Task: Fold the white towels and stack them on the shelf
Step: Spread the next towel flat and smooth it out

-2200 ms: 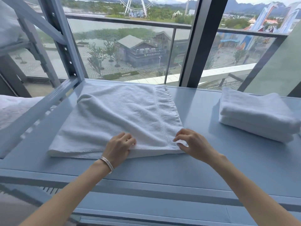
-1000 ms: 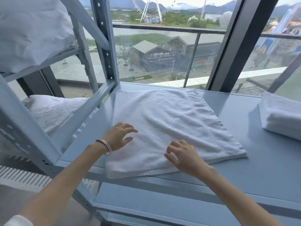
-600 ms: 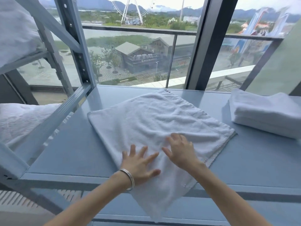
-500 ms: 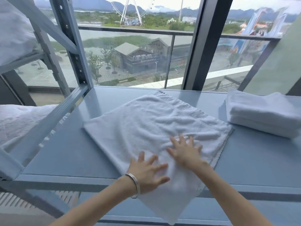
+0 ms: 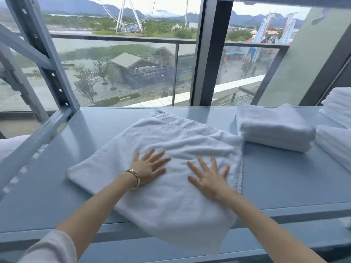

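A white towel point(image 5: 171, 137), folded flat, lies at an angle on the blue-grey shelf point(image 5: 284, 179). One corner of it hangs over the shelf's front edge. My left hand point(image 5: 150, 167), with bangles on its wrist, presses flat on the towel's middle with fingers spread. Just to its right, my right hand point(image 5: 210, 177) lies flat on the same towel, fingers also spread. A folded stack of white towels point(image 5: 273, 128) sits on the shelf to the right, close to the flat towel's far right corner.
More folded white towels point(image 5: 336, 141) fill the shelf's far right end. A perforated metal upright point(image 5: 51, 59) and slanted braces rise at the left. Behind the shelf is a window with a dark frame post point(image 5: 207, 54). White bedding point(image 5: 11, 145) shows lower left.
The towel was turned on the shelf so one corner now hangs over the front edge. Both hands went from curled at its edge to flat and spread on its middle.
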`<action>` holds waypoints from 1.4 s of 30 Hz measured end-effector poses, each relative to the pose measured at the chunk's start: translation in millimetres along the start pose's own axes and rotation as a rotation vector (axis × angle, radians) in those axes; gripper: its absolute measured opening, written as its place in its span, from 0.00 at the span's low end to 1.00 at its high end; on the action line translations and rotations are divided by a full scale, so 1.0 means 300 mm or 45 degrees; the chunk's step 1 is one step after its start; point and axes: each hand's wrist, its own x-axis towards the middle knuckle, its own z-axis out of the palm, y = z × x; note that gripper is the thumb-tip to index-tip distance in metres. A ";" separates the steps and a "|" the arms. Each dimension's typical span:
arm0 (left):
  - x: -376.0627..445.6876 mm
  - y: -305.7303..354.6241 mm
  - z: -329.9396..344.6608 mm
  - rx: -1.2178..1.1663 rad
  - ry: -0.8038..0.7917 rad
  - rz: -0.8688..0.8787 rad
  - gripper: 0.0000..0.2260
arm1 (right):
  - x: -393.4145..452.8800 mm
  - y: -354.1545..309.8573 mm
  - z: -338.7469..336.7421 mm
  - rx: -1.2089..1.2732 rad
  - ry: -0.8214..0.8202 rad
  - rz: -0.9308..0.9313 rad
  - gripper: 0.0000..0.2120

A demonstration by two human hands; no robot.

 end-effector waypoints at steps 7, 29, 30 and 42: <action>-0.069 -0.046 0.019 -0.070 0.006 -0.329 0.29 | 0.174 -0.028 -0.042 -0.082 -0.030 -0.227 0.24; 0.006 -0.553 -0.003 -0.160 0.104 -0.860 0.23 | 0.475 -0.079 -0.092 -0.027 0.085 0.143 0.24; 0.012 -0.558 -0.006 -0.153 0.093 -0.890 0.23 | 0.483 -0.086 -0.097 -0.033 0.092 0.151 0.24; 0.261 -0.433 -0.036 -0.134 0.161 -0.624 0.22 | 0.653 -0.174 -0.132 -0.003 0.029 0.003 0.23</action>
